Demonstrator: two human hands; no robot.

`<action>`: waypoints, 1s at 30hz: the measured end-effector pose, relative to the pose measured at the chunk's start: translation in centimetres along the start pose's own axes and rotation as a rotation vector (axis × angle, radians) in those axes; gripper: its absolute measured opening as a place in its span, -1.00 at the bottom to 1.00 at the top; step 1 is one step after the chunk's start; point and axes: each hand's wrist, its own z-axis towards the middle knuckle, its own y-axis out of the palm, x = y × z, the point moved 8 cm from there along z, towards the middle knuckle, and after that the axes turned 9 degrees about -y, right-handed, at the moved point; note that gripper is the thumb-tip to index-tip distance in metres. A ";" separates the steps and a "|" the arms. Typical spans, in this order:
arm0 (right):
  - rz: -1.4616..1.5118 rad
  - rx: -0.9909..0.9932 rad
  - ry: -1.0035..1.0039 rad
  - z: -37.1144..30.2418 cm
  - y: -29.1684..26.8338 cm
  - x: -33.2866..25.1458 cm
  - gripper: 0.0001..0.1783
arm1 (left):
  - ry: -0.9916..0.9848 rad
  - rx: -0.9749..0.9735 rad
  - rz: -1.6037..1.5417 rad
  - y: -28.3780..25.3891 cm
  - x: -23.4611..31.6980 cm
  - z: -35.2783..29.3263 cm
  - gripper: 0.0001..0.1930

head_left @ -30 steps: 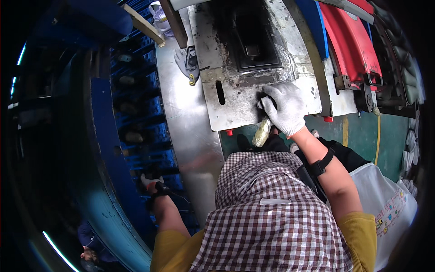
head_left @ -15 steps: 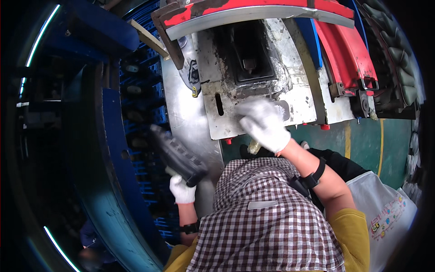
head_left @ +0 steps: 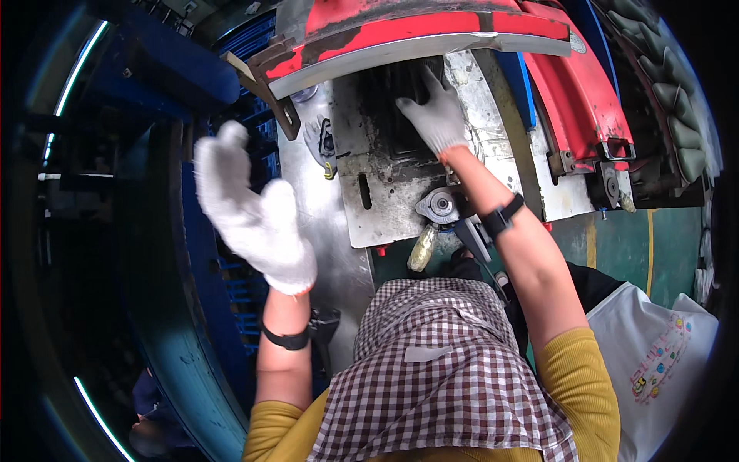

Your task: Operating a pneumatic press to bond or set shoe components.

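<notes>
Right hand [head_left: 435,115], gloved, fingers spread, presses on the dark mould block [head_left: 396,127] in the far recess of the grey metal plate [head_left: 385,208]; left hand [head_left: 250,212] is raised, open, empty. A red hinged cover [head_left: 431,27] overhangs; blue racks [head_left: 231,254] stand left, green floor [head_left: 616,246] right.

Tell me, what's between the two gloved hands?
In the head view, a spare grey glove lies on the steel table between left hand and right hand.

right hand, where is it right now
In the head view the right hand is up at top centre, its white glove pressed on the dark mould cavity in the grey metal plate, just under the red machine cover.
</notes>
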 end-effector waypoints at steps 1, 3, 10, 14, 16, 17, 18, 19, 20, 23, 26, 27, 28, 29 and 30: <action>-0.123 -0.014 0.016 1.0 0.3 0.4 -0.01 | 0.085 -0.008 0.004 0.8 1.4 1.7 -0.28; -0.387 -0.020 0.001 2.2 1.2 2.3 -0.10 | 0.146 -0.049 0.002 3.5 2.6 4.8 -0.24; -0.566 -0.195 -0.062 0.9 4.6 0.6 -0.11 | 0.078 -0.400 0.346 12.3 6.2 13.0 -0.35; -0.561 -0.210 -0.064 0.8 4.8 -0.1 -0.10 | 0.774 -0.416 0.658 16.4 7.8 14.6 -0.50; -0.560 -0.205 -0.083 1.1 4.3 0.5 -0.11 | 0.365 -0.754 0.640 19.2 5.9 16.2 -0.61; -0.556 -0.200 -0.098 1.2 3.8 1.2 -0.12 | 0.440 -0.787 0.672 19.4 6.5 16.0 -0.63; -0.568 -0.190 -0.082 0.9 2.8 2.4 -0.12 | 0.364 -0.872 0.624 20.9 5.2 16.5 -0.60; -0.432 -0.149 -0.149 0.3 2.8 0.6 -0.13 | 0.454 -0.860 0.716 19.3 5.5 17.0 -0.60; -0.326 -0.093 -0.167 -0.2 1.5 1.1 -0.14 | 0.557 -0.878 0.754 19.4 6.4 16.3 -0.60; 0.057 0.106 -0.187 -6.8 -5.4 3.6 -0.55 | -0.203 -1.282 0.536 21.4 2.5 13.3 -0.65; 0.091 0.111 -0.070 -16.8 -9.4 5.9 -0.86 | -0.512 -1.446 0.492 20.5 0.0 9.4 -0.69; 0.107 0.032 0.082 -20.2 -9.3 9.4 -0.92 | -0.509 -1.422 0.368 21.0 -0.8 7.7 -0.70; 0.251 -0.016 0.074 -22.5 -9.3 9.2 -0.92 | -0.546 -1.441 0.345 20.9 -1.8 6.3 -0.70; 0.338 -0.120 0.142 -25.5 -8.5 11.7 -0.89 | -0.578 -1.467 0.330 21.4 -2.5 4.7 -0.72; 0.360 -0.291 0.125 -27.2 -7.4 12.3 -0.86 | -0.617 -1.486 0.321 21.5 -3.4 3.1 -0.73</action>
